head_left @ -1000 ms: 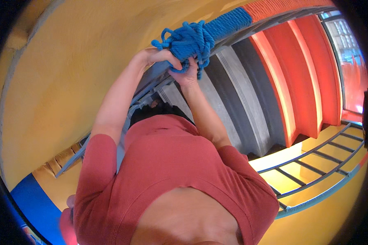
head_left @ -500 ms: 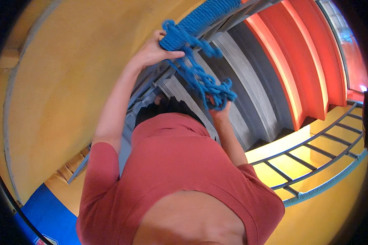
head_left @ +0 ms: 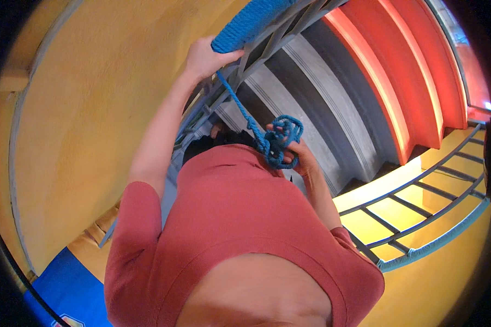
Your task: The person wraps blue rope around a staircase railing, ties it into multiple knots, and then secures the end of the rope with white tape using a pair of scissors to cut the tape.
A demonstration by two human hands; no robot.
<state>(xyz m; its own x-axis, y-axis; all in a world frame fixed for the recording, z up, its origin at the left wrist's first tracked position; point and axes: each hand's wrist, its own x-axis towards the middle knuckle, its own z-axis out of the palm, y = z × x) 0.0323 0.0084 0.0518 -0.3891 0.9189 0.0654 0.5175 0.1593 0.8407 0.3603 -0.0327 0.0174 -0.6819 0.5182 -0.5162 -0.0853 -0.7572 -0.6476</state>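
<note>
My left hand [head_left: 206, 59] is closed around the end of a handrail [head_left: 252, 24] wrapped in tight coils of blue rope, with the thumb stretched along its underside. From beneath that hand a taut strand runs down to a loose, looped bundle of the same blue rope [head_left: 278, 146]. My right hand [head_left: 300, 155] holds this bundle in front of my waist, its fingers partly hidden among the loops. How the strand meets the wrapped rail is covered by my left hand.
Grey and black stair steps [head_left: 316, 92] lie below, with red-lit steps [head_left: 398, 71] beyond. A yellow wall [head_left: 93, 109] rises at my left. On the right curves a dark metal railing [head_left: 403, 207], with a light-blue wrapped rail [head_left: 447, 240] beside it.
My right hand has drawn the rope bundle down toward my waist, pulling the strand straight. The loose loops near my left hand are gone from the rail. My left hand stays on the rail.
</note>
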